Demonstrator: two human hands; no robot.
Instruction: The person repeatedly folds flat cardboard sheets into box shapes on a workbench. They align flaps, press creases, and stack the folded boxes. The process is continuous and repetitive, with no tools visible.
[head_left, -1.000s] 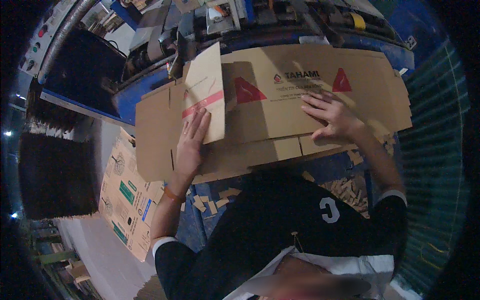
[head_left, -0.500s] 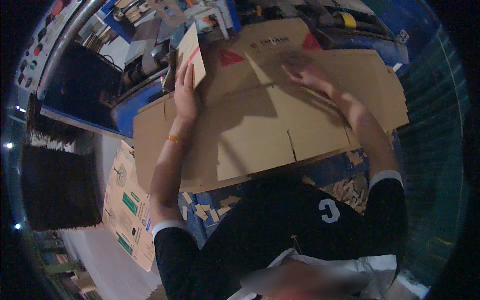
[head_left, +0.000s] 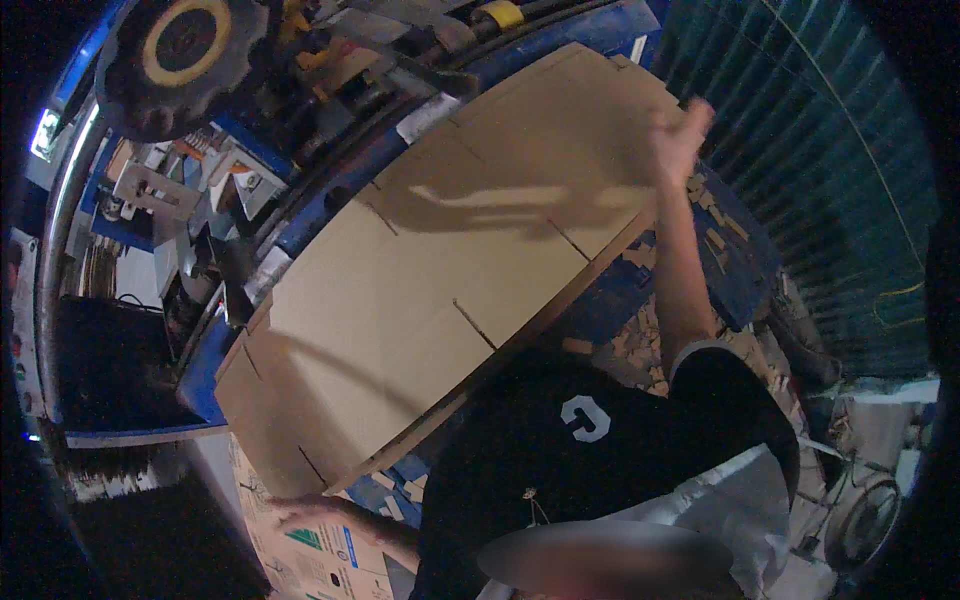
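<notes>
A large flat sheet of brown cardboard [head_left: 430, 270] with short slots cut along its edges lies slantwise in front of me, apparently on top of other sheets. At its far right end is my right hand [head_left: 682, 140], raised with the fingers apart and held against or just beside the edge; I cannot tell whether it touches. My left hand [head_left: 305, 512] is low at the near left corner, its fingers stretched out over a printed carton sheet [head_left: 345, 565] with green and blue marks. Neither hand grips anything.
Machinery with a dark knobbed handwheel [head_left: 182, 42] stands at the far left. Cardboard offcuts [head_left: 635, 340] lie on the blue surface near my body. On the right is a green corrugated wall [head_left: 800, 190], with a round fan [head_left: 862, 522] at the lower right.
My view has turned, so the cardboard now lies slanted. My left hand has left the raised cardboard piece and dropped to the near left corner. The right hand has moved to the right end.
</notes>
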